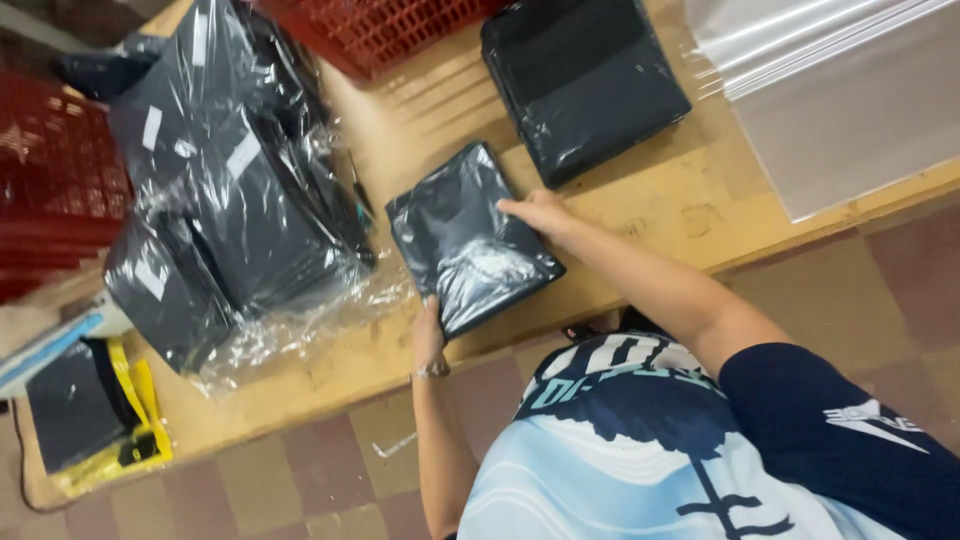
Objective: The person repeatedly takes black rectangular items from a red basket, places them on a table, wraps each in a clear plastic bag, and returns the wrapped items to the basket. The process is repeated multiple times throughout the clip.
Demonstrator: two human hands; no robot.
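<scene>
A flat dark garment packed in a shiny clear bag (465, 235) lies on the wooden table (640, 215) near its front edge. My left hand (428, 335), with a band on the wrist, grips the packet's near corner from below. My right hand (540, 212) lies flat on the packet's right edge with the fingers stretched out. Both arms reach out from my blue and white shirt at the bottom right.
A big clear bag of several dark packets (240, 190) sits left of the packet; another dark stack (580, 80) lies behind it. Red crates (390, 30) (50, 170) stand at the back and left. Clear plastic sheets (830, 100) lie at the right. A yellow-edged dark packet (95, 410) lies at the left end.
</scene>
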